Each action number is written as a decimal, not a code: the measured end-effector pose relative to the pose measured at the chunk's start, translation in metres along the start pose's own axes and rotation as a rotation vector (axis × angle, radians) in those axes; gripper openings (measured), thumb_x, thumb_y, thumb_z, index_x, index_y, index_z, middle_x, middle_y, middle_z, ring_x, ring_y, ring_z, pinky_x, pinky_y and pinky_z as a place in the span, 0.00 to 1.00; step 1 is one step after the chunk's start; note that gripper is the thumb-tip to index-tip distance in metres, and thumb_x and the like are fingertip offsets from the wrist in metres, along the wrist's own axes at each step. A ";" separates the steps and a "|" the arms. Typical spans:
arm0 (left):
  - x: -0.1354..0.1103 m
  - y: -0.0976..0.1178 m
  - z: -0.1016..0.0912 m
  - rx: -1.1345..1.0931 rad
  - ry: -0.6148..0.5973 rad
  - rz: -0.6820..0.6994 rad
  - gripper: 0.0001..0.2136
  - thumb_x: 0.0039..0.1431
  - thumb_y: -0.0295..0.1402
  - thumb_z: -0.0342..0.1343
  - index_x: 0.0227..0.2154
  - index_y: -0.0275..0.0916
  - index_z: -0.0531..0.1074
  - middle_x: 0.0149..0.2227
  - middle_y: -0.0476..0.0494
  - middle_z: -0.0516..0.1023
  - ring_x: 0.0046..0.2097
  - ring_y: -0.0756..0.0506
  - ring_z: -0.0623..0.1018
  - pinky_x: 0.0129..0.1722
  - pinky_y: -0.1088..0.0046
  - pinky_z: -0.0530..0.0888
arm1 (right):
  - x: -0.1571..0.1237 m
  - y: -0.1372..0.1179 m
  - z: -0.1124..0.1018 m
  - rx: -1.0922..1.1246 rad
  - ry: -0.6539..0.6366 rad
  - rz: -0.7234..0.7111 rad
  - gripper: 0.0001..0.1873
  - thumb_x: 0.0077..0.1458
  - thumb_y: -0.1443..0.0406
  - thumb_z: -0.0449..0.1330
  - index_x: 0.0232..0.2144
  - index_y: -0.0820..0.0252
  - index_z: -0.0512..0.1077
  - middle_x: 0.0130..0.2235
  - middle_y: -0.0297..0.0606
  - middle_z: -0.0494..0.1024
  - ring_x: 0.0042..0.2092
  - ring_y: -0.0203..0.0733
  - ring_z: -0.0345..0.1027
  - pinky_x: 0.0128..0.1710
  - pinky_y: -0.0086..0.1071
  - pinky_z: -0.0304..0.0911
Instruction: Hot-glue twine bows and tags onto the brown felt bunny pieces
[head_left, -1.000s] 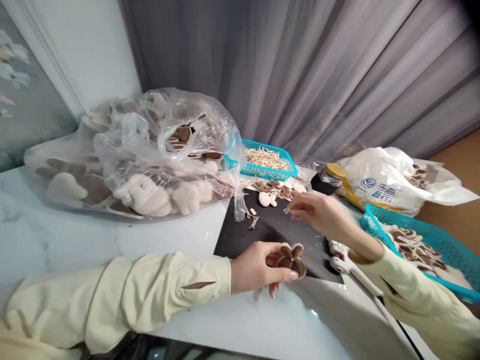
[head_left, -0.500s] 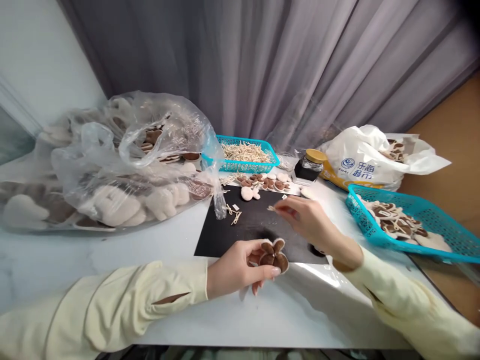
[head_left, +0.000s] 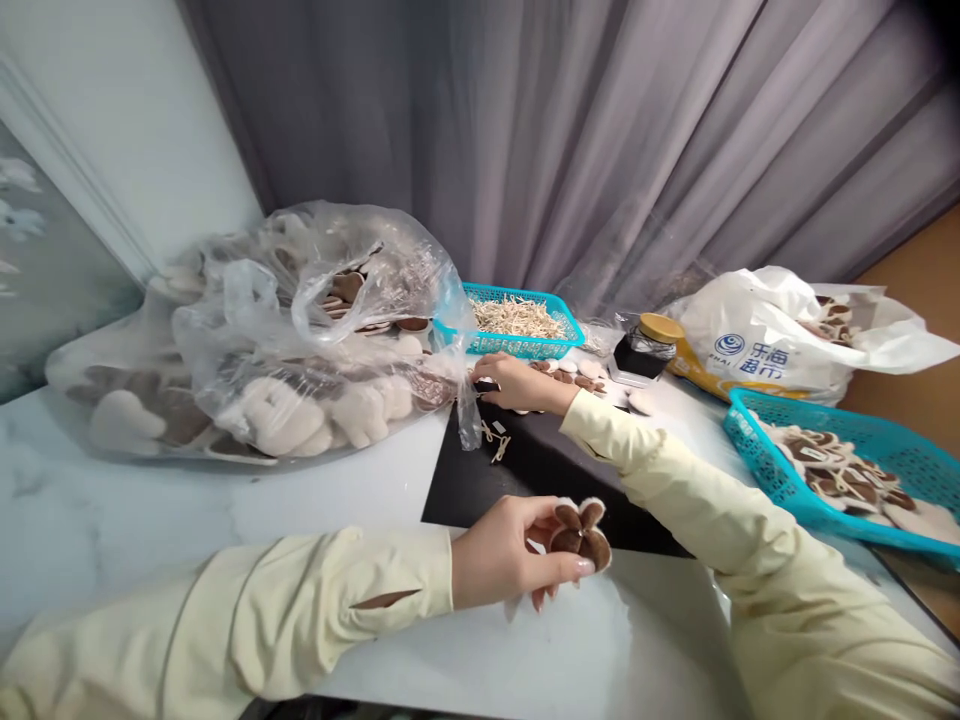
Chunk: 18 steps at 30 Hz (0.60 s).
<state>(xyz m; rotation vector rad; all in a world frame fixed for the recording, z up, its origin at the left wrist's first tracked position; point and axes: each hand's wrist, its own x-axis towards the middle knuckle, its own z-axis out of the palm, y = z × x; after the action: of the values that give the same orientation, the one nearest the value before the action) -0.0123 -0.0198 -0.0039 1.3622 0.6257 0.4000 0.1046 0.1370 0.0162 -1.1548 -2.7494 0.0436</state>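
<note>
My left hand [head_left: 517, 550] grips a fuzzy brown piece with a cream edge [head_left: 581, 535], its rounded lobes turned upward and a small pale dot at its middle. It is held just above the near edge of the black mat [head_left: 469, 490]. My right hand [head_left: 517, 382] reaches over the far left part of the mat, beside the clear bag. Its fingers are bent toward the thumb, and what they pinch is too small to make out. Below it, thin cream cord bows [head_left: 499, 447] and a small white tag [head_left: 499, 427] lie on the mat.
A big clear bag of fuzzy pieces [head_left: 277, 410] stands left. Behind the mat are a blue basket of cord bows [head_left: 517, 345], loose brown and cream pieces [head_left: 592, 380] and a gold-lidded jar [head_left: 646, 345]. Right are a white shopping bag [head_left: 787, 350] and another blue basket [head_left: 765, 450].
My right hand, which held a small cream bow above the mat, has moved left and away from me toward the bag. My left hand still holds the brown piece. The view has shifted.
</note>
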 end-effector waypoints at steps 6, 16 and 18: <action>-0.001 0.002 0.001 -0.006 0.000 0.004 0.10 0.47 0.34 0.59 0.31 0.35 0.67 0.21 0.54 0.67 0.19 0.54 0.67 0.18 0.78 0.67 | 0.005 -0.003 0.006 0.049 -0.122 -0.037 0.10 0.61 0.62 0.52 0.42 0.59 0.70 0.45 0.39 0.72 0.41 0.38 0.69 0.41 0.37 0.67; -0.001 0.002 0.002 -0.051 0.006 0.029 0.08 0.48 0.32 0.57 0.30 0.34 0.68 0.22 0.53 0.67 0.19 0.54 0.66 0.17 0.78 0.67 | -0.066 -0.015 -0.053 0.221 0.002 0.076 0.08 0.53 0.72 0.56 0.35 0.61 0.72 0.31 0.35 0.76 0.31 0.34 0.69 0.32 0.27 0.63; -0.001 0.001 0.001 -0.070 0.007 0.038 0.08 0.48 0.32 0.58 0.30 0.34 0.68 0.22 0.52 0.67 0.19 0.55 0.66 0.17 0.78 0.67 | -0.097 -0.019 -0.063 0.293 0.038 0.134 0.08 0.54 0.70 0.54 0.38 0.61 0.70 0.34 0.37 0.76 0.32 0.35 0.70 0.32 0.28 0.65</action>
<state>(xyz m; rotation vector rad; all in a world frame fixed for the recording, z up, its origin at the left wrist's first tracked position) -0.0121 -0.0208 -0.0025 1.3082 0.5870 0.4539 0.1677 0.0523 0.0669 -1.2367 -2.5198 0.4211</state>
